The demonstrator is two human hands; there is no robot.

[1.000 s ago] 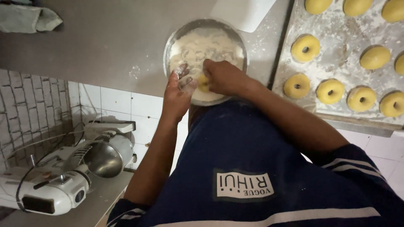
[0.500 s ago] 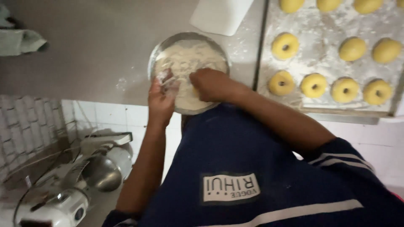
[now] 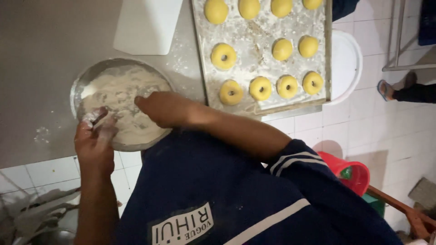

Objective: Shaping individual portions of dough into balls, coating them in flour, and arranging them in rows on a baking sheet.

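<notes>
A round metal bowl (image 3: 79, 86) of white flour sits on the grey counter. My left hand (image 3: 93, 143) rests at the bowl's near rim, its flour-coated fingers spread into the flour with nothing seen in them. My right hand (image 3: 163, 109) reaches across from the right and lies knuckles-up on the flour. Its fingers are curled down, so what is under them is hidden. To the right lies a floured baking tray (image 3: 254, 50) with several yellow ring-shaped dough pieces (image 3: 260, 87) and round ones.
A white flat board (image 3: 147, 25) lies behind the bowl. A white round tub (image 3: 347, 63) stands under the tray's right edge. On the tiled floor are a red bucket (image 3: 354, 172) and another person's sandalled foot (image 3: 393, 88). Metal kitchenware (image 3: 36, 220) sits at bottom left.
The view has swung, so bowl and tray sit further left. The yellow dough piece seen between my hands a second ago no longer shows. My hands have drawn apart in the flour.
</notes>
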